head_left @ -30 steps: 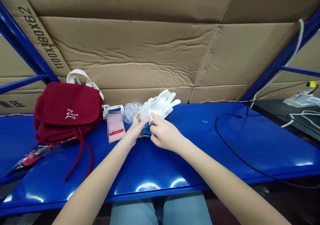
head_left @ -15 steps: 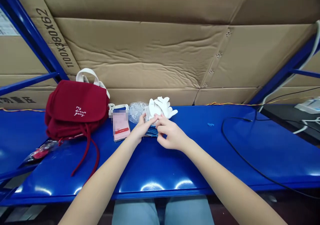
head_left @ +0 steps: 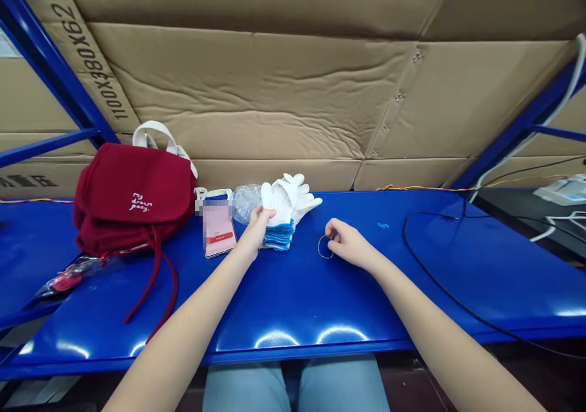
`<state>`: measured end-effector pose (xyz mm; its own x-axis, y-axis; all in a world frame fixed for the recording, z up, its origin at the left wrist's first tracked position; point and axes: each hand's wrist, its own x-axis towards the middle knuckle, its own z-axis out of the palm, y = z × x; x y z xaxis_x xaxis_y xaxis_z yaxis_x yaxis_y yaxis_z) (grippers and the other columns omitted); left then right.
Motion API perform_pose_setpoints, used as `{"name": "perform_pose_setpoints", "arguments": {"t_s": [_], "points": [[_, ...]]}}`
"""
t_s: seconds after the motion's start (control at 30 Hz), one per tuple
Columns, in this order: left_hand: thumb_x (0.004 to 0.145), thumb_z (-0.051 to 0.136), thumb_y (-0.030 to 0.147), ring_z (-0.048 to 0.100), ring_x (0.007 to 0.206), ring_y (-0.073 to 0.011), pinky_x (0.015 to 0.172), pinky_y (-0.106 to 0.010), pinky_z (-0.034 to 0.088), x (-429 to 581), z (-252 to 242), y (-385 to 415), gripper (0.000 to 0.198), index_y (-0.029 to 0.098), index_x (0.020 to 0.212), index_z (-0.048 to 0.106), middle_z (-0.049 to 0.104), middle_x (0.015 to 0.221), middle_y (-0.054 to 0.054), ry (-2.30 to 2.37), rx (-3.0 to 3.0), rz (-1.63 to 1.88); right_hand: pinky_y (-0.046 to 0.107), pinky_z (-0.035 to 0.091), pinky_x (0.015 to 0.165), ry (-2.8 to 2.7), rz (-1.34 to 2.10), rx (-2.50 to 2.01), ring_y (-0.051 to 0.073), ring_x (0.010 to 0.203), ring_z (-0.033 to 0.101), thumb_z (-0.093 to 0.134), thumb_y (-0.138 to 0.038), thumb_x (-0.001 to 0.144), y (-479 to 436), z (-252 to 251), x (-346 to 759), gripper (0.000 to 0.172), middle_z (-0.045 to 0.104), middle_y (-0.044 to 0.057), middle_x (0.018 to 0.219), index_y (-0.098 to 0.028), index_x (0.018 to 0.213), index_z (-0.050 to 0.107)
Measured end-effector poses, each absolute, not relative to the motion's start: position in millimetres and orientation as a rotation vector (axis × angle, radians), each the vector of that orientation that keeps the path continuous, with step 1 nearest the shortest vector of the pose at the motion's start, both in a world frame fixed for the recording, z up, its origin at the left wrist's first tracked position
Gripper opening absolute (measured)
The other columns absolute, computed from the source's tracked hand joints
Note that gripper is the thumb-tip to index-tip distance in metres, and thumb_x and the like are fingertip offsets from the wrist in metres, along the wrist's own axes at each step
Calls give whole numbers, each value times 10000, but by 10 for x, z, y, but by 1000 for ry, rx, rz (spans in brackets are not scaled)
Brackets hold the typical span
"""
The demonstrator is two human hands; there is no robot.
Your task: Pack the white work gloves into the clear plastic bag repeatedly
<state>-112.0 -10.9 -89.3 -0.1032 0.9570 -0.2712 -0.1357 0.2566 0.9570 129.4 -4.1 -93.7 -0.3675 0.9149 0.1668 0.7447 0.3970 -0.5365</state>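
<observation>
A stack of white work gloves (head_left: 280, 207) with blue knitted cuffs lies in the middle of the blue surface, fingers fanned toward the back. My left hand (head_left: 257, 229) pinches the stack at its left edge, thumb on top of the upper glove. To the right of the gloves, my right hand (head_left: 348, 243) is closed, with a thin round band (head_left: 324, 254) dangling from its fingertips just over the surface. Whether the band is rubber or something else is too fine to tell.
Left of the gloves are a phone (head_left: 218, 232), a clear plastic bag (head_left: 246, 202) and a red backpack (head_left: 137, 192) with hanging cords. A blue scrap (head_left: 383, 225) and a black cable (head_left: 425, 265) lie to the right. Cardboard (head_left: 256, 94) stands behind.
My right hand has drawn away from the gloves to the right, and the thin round band now hangs from it. My left hand stays on the gloves, whose blue cuffs show more fully.
</observation>
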Motion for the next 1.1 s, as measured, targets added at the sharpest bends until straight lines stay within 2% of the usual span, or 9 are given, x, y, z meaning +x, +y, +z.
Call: {"name": "perform_pose_setpoints", "arguments": {"t_s": [0.13, 0.23, 0.3, 0.43, 0.53, 0.63, 0.73, 0.93, 1.1], "points": [[746, 572, 526, 649, 795, -226, 598, -317, 527, -1101, -874, -106, 658, 266, 1313, 363, 595, 1135, -84, 1339, 850, 1120, 321, 478, 692, -2180, 299, -1240, 177, 731, 573, 496, -133, 657, -139, -804, 1192, 92, 577, 29, 800, -204, 706, 527], [748, 598, 515, 630, 952, -252, 744, -357, 524, -1047, -872, -126, 675, 247, 1322, 364, 596, 1160, -94, 1372, 911, 1175, 376, 464, 845, -2054, 129, -1017, 222, 928, 588, 527, -197, 747, -281, -644, 973, 131, 629, 73, 949, -209, 871, 569], [755, 617, 497, 576, 1092, -254, 891, -376, 473, -1003, -880, -169, 683, 224, 1328, 364, 575, 1217, -108, 1387, 1030, 1257, 386, 442, 912, -2146, 125, -892, 236, 1040, 572, 562, -270, 780, -332, -572, 851, 228, 627, 89, 1081, -212, 1000, 574], [785, 600, 479, 417, 1278, -275, 1052, -426, 338, -952, -903, -301, 655, 194, 1335, 386, 459, 1353, -134, 1498, 1508, 1345, 436, 435, 888, -2253, 177, -1098, 298, 1080, 557, 652, -479, 726, -270, -621, 852, 574, 587, 134, 1199, -177, 1193, 508], [759, 633, 450, 403, 1284, -290, 1041, -446, 357, -947, -907, -383, 717, 211, 1371, 347, 407, 1378, -135, 1568, 1890, 1287, 458, 425, 848, -2182, 269, -1346, 309, 991, 585, 652, -531, 709, -161, -764, 1005, 632, 630, 122, 1105, -181, 1210, 495], [726, 668, 413, 405, 1278, -294, 1016, -439, 395, -940, -916, -417, 789, 223, 1395, 294, 398, 1371, -131, 1550, 2159, 1241, 434, 430, 827, -2149, 454, -1427, 299, 967, 586, 667, -502, 701, -97, -871, 1113, 614, 640, 103, 1056, -197, 1209, 503], [665, 716, 471, 383, 1291, -316, 1018, -456, 394, -927, -935, -426, 888, 226, 1396, 275, 377, 1383, -139, 1539, 2304, 1202, 409, 431, 853, -2087, 618, -1332, 281, 1004, 574, 669, -436, 713, -104, -926, 1101, 608, 621, 98, 1118, -205, 1244, 483], [516, 746, 639, 374, 1277, -394, 1004, -549, 371, -935, -959, -415, 1102, 230, 1413, 254, 301, 1426, -172, 1744, 2312, 1104, 305, 496, 751, -1922, 1185, -1019, 199, 887, 618, 576, -161, 701, -164, -1044, 968, 632, 643, 48, 1058, -205, 1312, 422], [597, 711, 607, 368, 1277, -391, 1008, -533, 369, -919, -995, -374, 982, 203, 1394, 303, 295, 1428, -177, 1854, 2263, 1119, 322, 490, 847, -1686, 1290, -961, 204, 999, 602, 552, -153, 699, -138, -1079, 879, 543, 626, 43, 1128, -211, 1235, 487]]}}
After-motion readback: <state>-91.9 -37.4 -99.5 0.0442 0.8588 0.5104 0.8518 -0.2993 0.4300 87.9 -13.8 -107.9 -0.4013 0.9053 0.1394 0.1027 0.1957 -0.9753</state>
